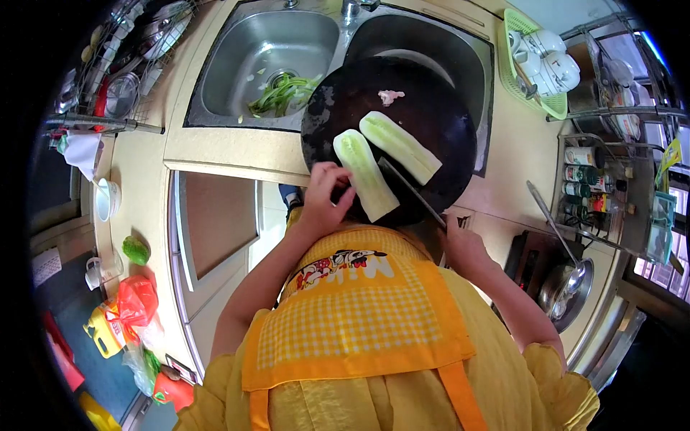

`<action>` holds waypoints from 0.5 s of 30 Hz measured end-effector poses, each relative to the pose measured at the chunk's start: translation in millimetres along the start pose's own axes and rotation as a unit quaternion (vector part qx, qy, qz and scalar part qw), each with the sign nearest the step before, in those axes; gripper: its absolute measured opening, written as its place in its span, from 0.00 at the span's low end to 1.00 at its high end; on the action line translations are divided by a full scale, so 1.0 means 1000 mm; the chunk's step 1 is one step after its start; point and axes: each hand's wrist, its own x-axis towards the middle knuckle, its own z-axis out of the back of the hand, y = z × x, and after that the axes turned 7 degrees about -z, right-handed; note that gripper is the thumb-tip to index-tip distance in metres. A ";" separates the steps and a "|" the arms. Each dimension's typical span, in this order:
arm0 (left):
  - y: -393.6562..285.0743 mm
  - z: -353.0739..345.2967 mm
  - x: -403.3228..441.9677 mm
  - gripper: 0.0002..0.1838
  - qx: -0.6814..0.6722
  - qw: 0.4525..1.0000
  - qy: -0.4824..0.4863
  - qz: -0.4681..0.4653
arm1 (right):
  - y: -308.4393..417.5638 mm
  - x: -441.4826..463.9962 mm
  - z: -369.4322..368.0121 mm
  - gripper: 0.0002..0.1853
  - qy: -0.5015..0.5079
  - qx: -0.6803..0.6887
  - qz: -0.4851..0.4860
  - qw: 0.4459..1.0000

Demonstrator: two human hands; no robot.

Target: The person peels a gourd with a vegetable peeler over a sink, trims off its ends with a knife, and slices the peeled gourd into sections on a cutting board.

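Note:
Two peeled, lengthwise cucumber halves, the left half [365,174] and the right half [400,146], lie side by side on a round dark cutting board [345,93]. My left hand [328,195] is at the left edge of the left half, fingers bent, with a gap between thumb and fingers. The fingertips seem to touch that edge. In my right hand [462,246] is the handle of a knife [413,189], its blade angled across the board between the halves. Part of the blade is hard to make out against the dark surface. A small pinkish scrap [391,97] rests near the board's far side.
Green peelings [284,95] lie in the left sink basin [237,65]; the board overlaps the right basin. A green basket [557,108] of bowls stands at back right. Further right are a spice rack [586,176] and a pan [575,291] with a ladle. An open cabinet door [219,219] is at left.

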 end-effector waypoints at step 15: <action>-0.003 -0.020 0.023 0.14 -0.285 0.894 -0.060 0.340 | 0.044 0.000 0.026 0.10 -0.106 0.085 0.086 0.987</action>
